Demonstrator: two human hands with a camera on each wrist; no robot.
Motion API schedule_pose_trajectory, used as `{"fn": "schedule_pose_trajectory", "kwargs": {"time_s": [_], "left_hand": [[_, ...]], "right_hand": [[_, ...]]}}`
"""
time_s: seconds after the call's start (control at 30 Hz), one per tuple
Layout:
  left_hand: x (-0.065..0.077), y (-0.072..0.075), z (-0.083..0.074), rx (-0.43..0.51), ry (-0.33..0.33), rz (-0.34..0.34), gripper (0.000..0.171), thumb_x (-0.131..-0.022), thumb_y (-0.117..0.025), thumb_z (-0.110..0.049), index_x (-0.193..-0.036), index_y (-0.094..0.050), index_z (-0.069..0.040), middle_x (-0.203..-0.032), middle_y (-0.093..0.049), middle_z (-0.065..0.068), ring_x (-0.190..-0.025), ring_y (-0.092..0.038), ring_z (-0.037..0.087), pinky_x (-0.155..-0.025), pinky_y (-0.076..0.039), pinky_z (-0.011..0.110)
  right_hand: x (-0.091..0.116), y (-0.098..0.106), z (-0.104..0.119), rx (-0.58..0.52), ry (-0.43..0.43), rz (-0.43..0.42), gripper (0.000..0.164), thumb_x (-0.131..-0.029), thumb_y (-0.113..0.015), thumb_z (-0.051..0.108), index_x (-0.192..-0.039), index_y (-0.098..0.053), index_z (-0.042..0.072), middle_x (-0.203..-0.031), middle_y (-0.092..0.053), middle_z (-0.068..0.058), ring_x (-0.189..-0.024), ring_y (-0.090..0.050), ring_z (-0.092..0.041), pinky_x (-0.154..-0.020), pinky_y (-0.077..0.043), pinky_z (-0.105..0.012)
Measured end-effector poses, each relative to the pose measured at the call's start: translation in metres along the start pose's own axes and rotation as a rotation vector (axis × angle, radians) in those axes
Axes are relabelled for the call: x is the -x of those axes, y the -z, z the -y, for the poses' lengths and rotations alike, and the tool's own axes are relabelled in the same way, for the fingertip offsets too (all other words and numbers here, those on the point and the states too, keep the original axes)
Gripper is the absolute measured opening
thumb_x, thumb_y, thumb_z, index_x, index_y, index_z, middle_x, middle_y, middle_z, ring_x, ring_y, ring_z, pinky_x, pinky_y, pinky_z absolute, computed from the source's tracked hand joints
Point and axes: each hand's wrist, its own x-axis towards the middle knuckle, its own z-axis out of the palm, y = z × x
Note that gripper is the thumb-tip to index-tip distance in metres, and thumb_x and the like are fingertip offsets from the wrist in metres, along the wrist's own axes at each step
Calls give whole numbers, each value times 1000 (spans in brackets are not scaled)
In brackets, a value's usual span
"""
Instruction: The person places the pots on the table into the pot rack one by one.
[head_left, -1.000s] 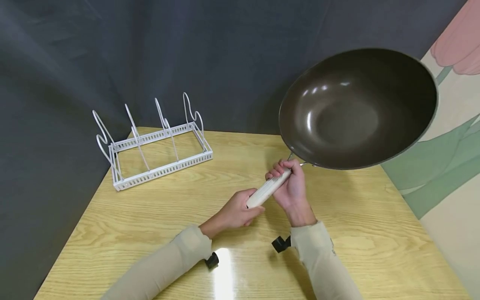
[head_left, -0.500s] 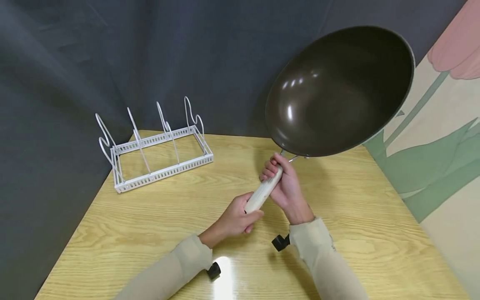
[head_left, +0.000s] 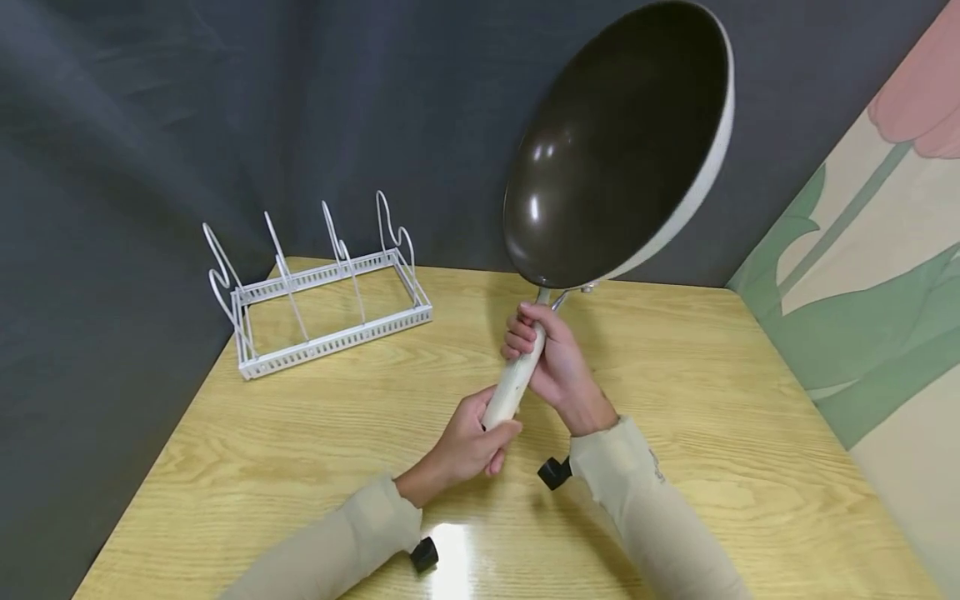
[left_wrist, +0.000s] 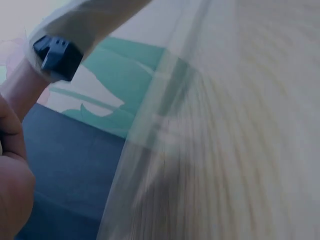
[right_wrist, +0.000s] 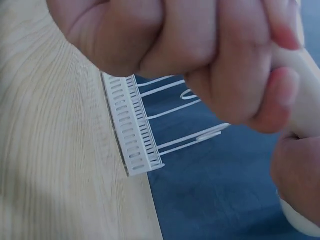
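Observation:
A wok (head_left: 615,150) with a dark brown inside and a pale outer wall is held up off the table, tilted so its bowl stands steeply. My right hand (head_left: 553,358) grips the pale handle (head_left: 516,377) near the bowl, fingers curled round it. Lower down, my left hand (head_left: 468,442) holds the handle's end between thumb and fingers. In the right wrist view the curled fingers (right_wrist: 190,45) of the right hand wrap the handle. The left wrist view shows only part of a hand at its left edge.
A white wire rack (head_left: 335,332) with several upright looped dividers stands at the back left of the wooden table (head_left: 315,442). Behind it hangs a dark curtain (head_left: 337,100). A flower-patterned cloth (head_left: 885,275) covers the right side.
The wok has swung left and up, its bowl turning steeper so the pale outer wall now shows. Both hands keep their hold, and the right hand has shifted slightly left.

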Motion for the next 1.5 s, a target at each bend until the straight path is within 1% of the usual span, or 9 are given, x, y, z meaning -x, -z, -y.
{"fn": "schedule_pose_trajectory", "kwargs": {"time_s": [0.1,0.17,0.37,0.53,0.63,0.83,1.0,1.2,1.5], "left_hand": [[2,-3,-1,65,7,-23,16,-93,-56,2,-103,-48,12,-59,-51,1,-38,-48,8,-32,-40,23],[3,-3,-1,93,12,-42,14,-92,-55,2,-102,-48,10,-58,-50,0,-38,-47,8,-32,-39,22],[5,4,4,85,-11,-78,8,-91,-51,2,-97,-48,4,-57,-48,1,-37,-47,9,-31,-39,24],[6,9,5,82,-13,-86,7,-91,-48,2,-97,-48,-1,-58,-47,0,-37,-47,9,-30,-39,25],[6,9,6,95,-16,-91,11,-88,-46,3,-96,-48,-4,-57,-47,-1,-36,-47,9,-29,-38,25],[4,10,6,112,-34,-102,12,-85,-44,4,-92,-46,-6,-55,-46,-2,-35,-47,9,-28,-38,25],[6,12,4,110,-33,-116,11,-86,-44,3,-91,-44,-7,-55,-44,-2,-35,-46,9,-28,-37,26],[8,16,1,74,-65,-151,9,-84,-44,5,-93,-44,2,-55,-45,0,-35,-46,10,-25,-37,29],[11,22,-2,78,-126,-170,14,-82,-44,6,-92,-45,-4,-56,-45,-2,-35,-45,9,-24,-36,30]], "right_hand": [[-5,-6,-3,18,-27,-1,29,-107,-39,9,-80,-46,12,-65,-45,4,-53,-46,-6,-55,-43,-18],[-9,-9,-6,62,-46,-15,28,-107,-37,7,-81,-45,13,-65,-44,4,-53,-46,-5,-54,-43,-18],[-21,-19,-12,237,-110,-64,25,-104,-43,7,-80,-45,13,-65,-41,3,-54,-44,-5,-54,-41,-18],[-25,-23,-13,296,-155,-73,25,-102,-48,8,-78,-45,13,-66,-40,2,-55,-43,-7,-55,-40,-20],[-26,-26,-13,330,-165,-63,24,-103,-49,9,-80,-43,13,-66,-40,2,-55,-43,-8,-57,-40,-21],[-30,-34,-14,408,-170,-25,22,-102,-50,9,-83,-39,13,-68,-39,2,-57,-41,-9,-58,-38,-22],[-36,-36,-17,456,-190,-11,22,-102,-49,8,-82,-41,12,-68,-40,2,-59,-40,-10,-58,-39,-23],[-42,-41,-21,494,-202,-1,21,-102,-50,10,-84,-40,12,-69,-37,2,-60,-39,-10,-59,-39,-23],[-52,-52,-29,522,-225,35,21,-101,-50,9,-82,-40,11,-69,-37,1,-61,-40,-10,-58,-40,-22]]}}
